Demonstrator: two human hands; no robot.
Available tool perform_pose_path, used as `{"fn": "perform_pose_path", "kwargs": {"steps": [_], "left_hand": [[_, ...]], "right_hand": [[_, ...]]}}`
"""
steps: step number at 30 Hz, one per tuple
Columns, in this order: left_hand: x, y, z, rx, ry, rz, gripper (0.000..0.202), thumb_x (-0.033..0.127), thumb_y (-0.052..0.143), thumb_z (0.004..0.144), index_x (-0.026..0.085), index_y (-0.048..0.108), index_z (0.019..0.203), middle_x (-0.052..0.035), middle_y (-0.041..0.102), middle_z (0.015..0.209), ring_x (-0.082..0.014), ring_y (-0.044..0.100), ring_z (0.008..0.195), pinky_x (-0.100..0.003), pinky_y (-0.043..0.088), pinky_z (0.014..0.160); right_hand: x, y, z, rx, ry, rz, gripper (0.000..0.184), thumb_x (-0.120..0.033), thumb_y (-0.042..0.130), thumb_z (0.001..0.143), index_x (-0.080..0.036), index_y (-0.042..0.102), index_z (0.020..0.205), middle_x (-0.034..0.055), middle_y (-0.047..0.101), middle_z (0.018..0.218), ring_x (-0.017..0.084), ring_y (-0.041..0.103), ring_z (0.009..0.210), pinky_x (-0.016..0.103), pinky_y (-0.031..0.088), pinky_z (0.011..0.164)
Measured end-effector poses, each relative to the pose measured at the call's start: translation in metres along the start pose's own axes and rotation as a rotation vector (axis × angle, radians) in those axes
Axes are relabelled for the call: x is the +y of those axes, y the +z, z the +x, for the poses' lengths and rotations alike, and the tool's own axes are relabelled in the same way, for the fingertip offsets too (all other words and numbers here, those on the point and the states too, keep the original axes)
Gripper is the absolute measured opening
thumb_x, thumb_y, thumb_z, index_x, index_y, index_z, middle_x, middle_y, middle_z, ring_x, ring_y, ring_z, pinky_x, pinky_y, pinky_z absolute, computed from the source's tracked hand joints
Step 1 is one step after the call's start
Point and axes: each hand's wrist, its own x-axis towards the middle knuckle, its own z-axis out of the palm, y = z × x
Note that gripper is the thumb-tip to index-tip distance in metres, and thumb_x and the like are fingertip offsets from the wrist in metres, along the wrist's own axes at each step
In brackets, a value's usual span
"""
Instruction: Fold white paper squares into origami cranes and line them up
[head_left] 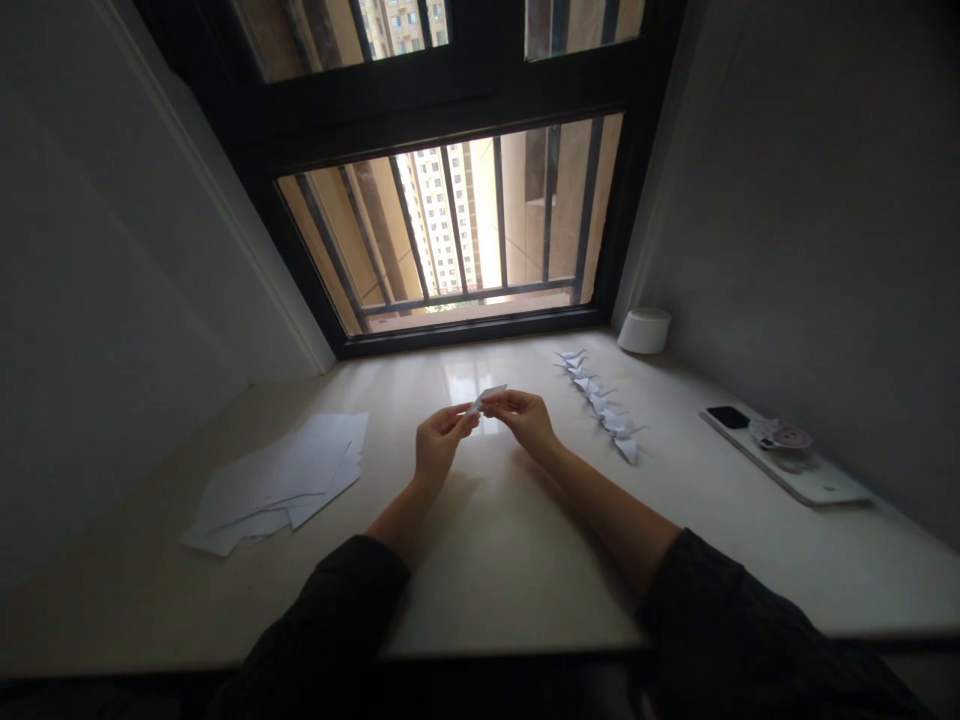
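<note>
While aloft, both grips on paper

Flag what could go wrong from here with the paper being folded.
1. The small paper is pinched only at the fingertips of the left hand and right hand, above the desk; it could slip or crease crooked.
2. The window backlights a dim room, so fine folds may be hard to see.
3. The cranes lie near the right forearm; a sweep might scatter them.
</note>
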Motion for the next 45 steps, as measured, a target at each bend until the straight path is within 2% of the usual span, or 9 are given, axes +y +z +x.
{"fn": "perform_pose_path", "kwargs": {"steps": [5,10,15,19,24,27,30,35,45], "left_hand": [[0.0,0.0,0.001,0.043,-0.052,-0.019,0.04,0.039,0.075,0.063,0.013,0.069,0.092,-0.0102,0.072,0.08,-0.0195,0.068,0.075,-0.033,0.052,0.073],[0.001,0.0,0.003,0.028,-0.088,-0.069,0.043,0.04,0.076,0.061,0.012,0.069,0.093,-0.011,0.072,0.081,-0.0198,0.068,0.073,-0.035,0.053,0.073],[-0.002,0.001,0.003,0.034,-0.129,-0.101,0.046,0.041,0.077,0.059,0.013,0.07,0.095,-0.0109,0.072,0.081,-0.0196,0.068,0.074,-0.036,0.053,0.076],[-0.008,-0.002,0.004,0.0,-0.202,-0.099,0.046,0.043,0.077,0.058,0.012,0.071,0.091,-0.0114,0.072,0.078,-0.0206,0.068,0.074,-0.037,0.053,0.076],[-0.008,-0.005,0.003,-0.005,-0.204,-0.057,0.04,0.045,0.076,0.059,0.012,0.072,0.08,-0.0116,0.072,0.075,-0.0206,0.068,0.072,-0.036,0.054,0.075],[-0.006,-0.004,0.002,0.006,-0.153,-0.022,0.039,0.045,0.075,0.061,0.012,0.072,0.081,-0.0113,0.072,0.075,-0.0208,0.068,0.072,-0.035,0.054,0.073],[-0.007,-0.001,0.0,-0.037,-0.118,0.051,0.038,0.045,0.073,0.063,0.012,0.072,0.082,-0.0113,0.072,0.075,-0.0216,0.068,0.073,-0.034,0.054,0.07],[-0.009,0.002,0.0,-0.073,-0.125,0.092,0.036,0.044,0.072,0.064,0.012,0.072,0.081,-0.0107,0.072,0.073,-0.021,0.068,0.071,-0.031,0.053,0.067],[-0.009,-0.002,0.002,-0.093,-0.177,0.101,0.038,0.044,0.074,0.061,0.012,0.072,0.08,-0.0102,0.071,0.071,-0.0191,0.067,0.067,-0.029,0.052,0.064]], "right_hand": [[0.0,0.004,-0.002,0.0,-0.025,0.012,0.025,-0.041,0.076,0.06,-0.02,0.068,0.071,0.0037,0.071,0.075,0.02,0.066,0.068,0.036,0.053,0.069],[0.006,0.004,0.002,0.061,-0.02,0.093,0.035,-0.039,0.078,0.056,-0.021,0.049,0.057,-0.0024,0.062,0.054,0.016,0.062,0.056,0.032,0.051,0.059],[0.008,0.003,0.004,0.038,-0.027,0.135,0.04,-0.037,0.078,0.057,-0.021,0.041,0.058,-0.004,0.06,0.058,0.016,0.063,0.059,0.031,0.05,0.06],[0.01,0.003,0.0,0.085,-0.032,0.055,0.041,-0.037,0.077,0.058,-0.022,0.039,0.061,-0.0035,0.062,0.06,0.018,0.064,0.061,0.03,0.05,0.06],[0.008,0.003,-0.001,0.125,0.041,0.043,0.044,-0.037,0.08,0.055,-0.023,0.05,0.084,-0.0013,0.068,0.066,0.018,0.065,0.064,0.031,0.05,0.064],[0.007,0.003,-0.001,0.052,0.133,0.106,0.052,-0.038,0.08,0.052,-0.02,0.06,0.097,0.0017,0.07,0.072,0.019,0.066,0.069,0.032,0.05,0.069],[0.008,0.005,-0.002,-0.035,0.208,0.113,0.044,-0.04,0.079,0.053,-0.017,0.069,0.089,0.0049,0.071,0.075,0.019,0.065,0.07,0.032,0.05,0.07],[0.012,0.007,-0.004,0.052,0.23,0.104,0.032,-0.041,0.08,0.051,-0.015,0.073,0.07,0.0059,0.071,0.069,0.017,0.061,0.062,0.03,0.045,0.062],[0.015,0.001,-0.001,0.007,0.231,0.021,0.038,-0.053,0.066,0.065,-0.017,0.075,0.073,0.0076,0.072,0.072,0.016,0.06,0.062,0.028,0.039,0.059]]}}
